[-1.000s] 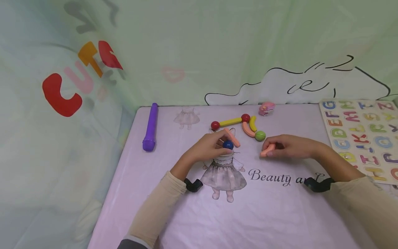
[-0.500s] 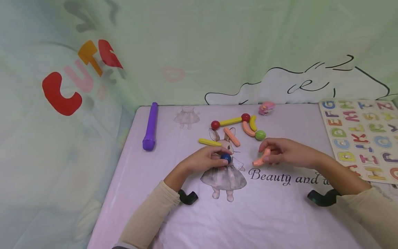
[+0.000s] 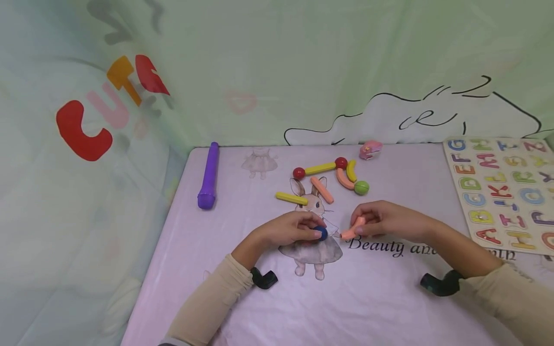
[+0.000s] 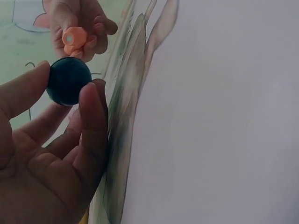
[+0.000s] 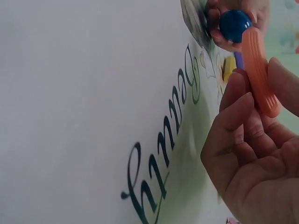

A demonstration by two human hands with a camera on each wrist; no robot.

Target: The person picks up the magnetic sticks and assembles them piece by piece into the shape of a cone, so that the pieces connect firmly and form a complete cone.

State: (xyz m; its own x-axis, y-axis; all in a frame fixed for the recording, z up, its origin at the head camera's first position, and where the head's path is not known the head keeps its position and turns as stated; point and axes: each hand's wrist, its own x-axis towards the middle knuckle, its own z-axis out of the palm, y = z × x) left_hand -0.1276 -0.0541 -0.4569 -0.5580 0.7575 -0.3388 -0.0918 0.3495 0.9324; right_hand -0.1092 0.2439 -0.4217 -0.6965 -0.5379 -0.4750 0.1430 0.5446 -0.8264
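Note:
My left hand pinches a dark blue ball between thumb and fingers, over the printed rabbit's skirt. Just to its right, my right hand grips a curved orange rod with lengthwise grooves; one end points at the ball. In the head view a narrow gap separates rod and ball. Beyond the hands lie a loose yellow rod and a straight orange rod. Behind them, a red ball, a yellow bar, another red ball, a curved orange piece and a green ball form a chain.
A curved yellow piece lies beside the chain, with a small pink toy behind it. The purple stick with a thicker end is at left. An alphabet board covers the right side. Fabric walls border the table.
Both hands have come nearer the front edge and closer together, holding the blue ball and the curved orange rod. The loose yellow rod has come into view from behind the left hand.

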